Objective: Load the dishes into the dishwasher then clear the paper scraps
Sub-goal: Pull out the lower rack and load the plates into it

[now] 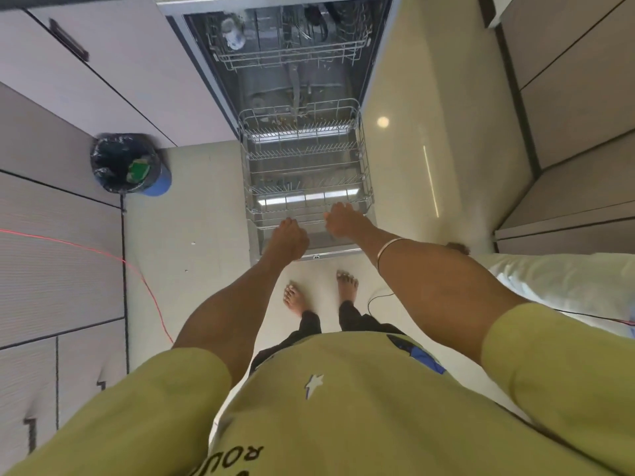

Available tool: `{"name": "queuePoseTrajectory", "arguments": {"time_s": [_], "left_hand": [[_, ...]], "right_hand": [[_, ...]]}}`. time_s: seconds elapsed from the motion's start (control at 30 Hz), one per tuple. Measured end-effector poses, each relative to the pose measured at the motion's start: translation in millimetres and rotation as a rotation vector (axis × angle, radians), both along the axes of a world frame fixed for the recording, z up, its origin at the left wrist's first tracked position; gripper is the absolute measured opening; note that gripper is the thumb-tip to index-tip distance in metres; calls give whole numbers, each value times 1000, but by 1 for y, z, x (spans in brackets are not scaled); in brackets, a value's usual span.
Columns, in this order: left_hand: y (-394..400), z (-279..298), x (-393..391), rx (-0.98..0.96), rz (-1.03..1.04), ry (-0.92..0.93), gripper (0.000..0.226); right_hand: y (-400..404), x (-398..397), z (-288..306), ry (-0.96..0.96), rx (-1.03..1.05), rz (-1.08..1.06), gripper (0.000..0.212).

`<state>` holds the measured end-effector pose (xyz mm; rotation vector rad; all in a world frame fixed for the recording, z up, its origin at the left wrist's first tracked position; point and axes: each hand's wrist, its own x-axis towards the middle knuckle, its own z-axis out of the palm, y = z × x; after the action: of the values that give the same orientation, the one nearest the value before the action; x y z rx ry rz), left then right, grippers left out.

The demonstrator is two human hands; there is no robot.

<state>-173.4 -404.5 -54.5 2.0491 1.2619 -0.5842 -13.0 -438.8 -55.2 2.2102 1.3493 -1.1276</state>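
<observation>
Dishwasher [213, 80]: one, door down.
Racks: two; lower rack [365, 156] drawn out over the door, bare; upper rack [292, 58] holds one cup [233, 35].
Left hand [288, 235]: fingers curled at the lower rack's near edge; grip unclear.
Right hand [343, 219]: fingers spread over the same edge.
Bin [129, 163]: one, left of the door.

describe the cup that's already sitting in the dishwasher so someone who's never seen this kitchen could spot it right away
Start at the open dishwasher at the top of the head view. Look past the pulled-out lower rack to the upper rack still inside. In its left corner lies a white cup with blue markings, the only pale crockery there.
</observation>
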Motion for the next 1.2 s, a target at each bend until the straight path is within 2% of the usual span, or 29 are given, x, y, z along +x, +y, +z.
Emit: {"name": "queuePoseTrajectory", "arguments": {"time_s": [0.3, 0.47, 0.8, 0.87, 0.93, 1.03, 1.1, 1.2], "left_hand": [[8, 13, -11, 17, 98, -9, 47], [9, 23, -19, 41, 158, -20, 46], [27, 36, -62, 160, 340, -76, 46], [36, 40, -80, 188, 354, -62, 46], [49, 38, -105, 196, 386, -71, 46], [67, 32, -155, 242, 422, -74, 47], [78, 36, -190, 252, 445, -64, 48], [99, 42, -246, 315, 453, -51, 47]], "right_hand": [[11, 0, 10, -28, -28, 120, 54], [24, -9, 14, -13, 41, 200, 48], [66, -60, 45, -46, 27, 372, 50], [80, -77, 35, -47, 25, 395, 54], [109, -91, -12, -14, 54, 391, 55], [120, -142, 22, -39, 85, 401, 62], [123, -183, 59, 11, 105, 392, 53], [141, -238, 72, 56, 158, 345, 47]]}}
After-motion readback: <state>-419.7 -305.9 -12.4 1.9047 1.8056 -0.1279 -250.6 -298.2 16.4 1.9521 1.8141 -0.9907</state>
